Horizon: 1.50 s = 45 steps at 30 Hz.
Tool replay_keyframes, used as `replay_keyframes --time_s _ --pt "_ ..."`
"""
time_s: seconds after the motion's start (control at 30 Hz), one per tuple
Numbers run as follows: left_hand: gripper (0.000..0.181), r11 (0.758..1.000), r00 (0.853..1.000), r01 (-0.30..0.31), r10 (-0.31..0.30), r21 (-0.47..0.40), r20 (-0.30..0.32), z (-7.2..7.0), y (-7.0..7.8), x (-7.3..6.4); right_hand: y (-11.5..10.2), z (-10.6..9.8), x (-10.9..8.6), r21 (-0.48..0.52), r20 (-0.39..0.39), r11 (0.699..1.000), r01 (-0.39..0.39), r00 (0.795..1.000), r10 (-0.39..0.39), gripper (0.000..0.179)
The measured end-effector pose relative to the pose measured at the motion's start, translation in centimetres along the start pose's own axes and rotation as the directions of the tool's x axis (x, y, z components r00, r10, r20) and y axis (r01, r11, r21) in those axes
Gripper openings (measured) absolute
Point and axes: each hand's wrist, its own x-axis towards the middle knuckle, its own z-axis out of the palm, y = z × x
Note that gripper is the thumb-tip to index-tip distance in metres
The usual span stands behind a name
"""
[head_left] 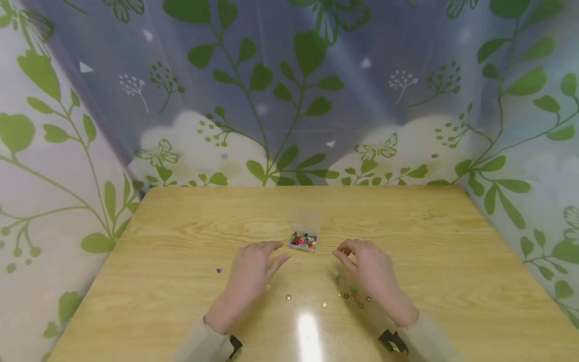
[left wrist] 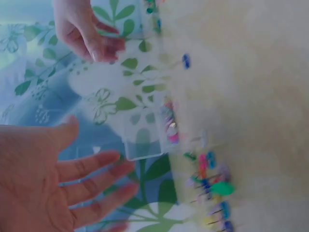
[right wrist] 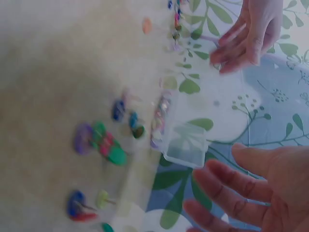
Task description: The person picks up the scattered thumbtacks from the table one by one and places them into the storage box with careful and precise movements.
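Note:
A small clear plastic box (head_left: 295,246) stands on the table, filled with many-coloured thumbtacks (head_left: 303,240). Its transparent lid (right wrist: 186,145) is flipped up and back. My left hand (head_left: 253,271) hovers on the left of the box, thumb and fingers parted, with nothing between them. On the box's right is my right hand (head_left: 373,266), its fingers loosely bent and holding nothing. In the right wrist view, the spread fingers (right wrist: 236,181) of that hand show bare. Loose tacks (left wrist: 212,186) with coloured heads and thin points lie near both hands.
The wooden table (head_left: 203,216) runs back to a leaf-patterned curtain (head_left: 253,100). A purple tack (head_left: 218,270) lies alone at left. Brass-coloured tacks (head_left: 324,305) lie in front of the box, and a loose cluster (head_left: 354,295) sits beneath my right hand.

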Motion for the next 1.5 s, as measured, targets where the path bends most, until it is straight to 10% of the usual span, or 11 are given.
replay_keyframes --time_s 0.17,0.27,0.5,0.83,1.23,1.5 --pt "0.018 0.989 0.999 0.049 -0.049 -0.139 0.004 -1.1 -0.3 2.0 0.1 -0.5 1.7 0.035 0.084 0.999 -0.027 0.996 0.024 0.011" --pt "0.035 0.969 0.991 0.122 -0.106 -0.215 0.085 -1.1 -0.4 3.7 0.2 -0.1 3.0 0.067 0.136 0.997 -0.048 0.99 0.039 0.02" --pt "0.094 0.919 0.924 0.266 -0.158 -0.291 0.347 1.0 -1.1 6.8 0.6 2.2 5.6 0.274 0.324 0.945 -0.176 0.943 0.081 0.089" --pt "0.104 0.858 0.877 0.343 -0.146 -0.383 0.458 3.2 -1.5 8.7 1.4 5.0 7.1 0.447 0.429 0.862 -0.239 0.903 0.028 0.105" --pt "0.086 0.849 0.888 0.354 -0.172 -0.394 0.427 4.2 -1.4 9.1 1.1 5.1 8.3 0.4 0.445 0.871 -0.286 0.891 0.089 0.103" --pt "0.075 0.9 0.9 0.303 -0.163 -0.313 0.404 5.0 -0.2 9.1 2.3 4.4 7.8 0.443 0.491 0.825 -0.35 0.865 0.103 0.103"
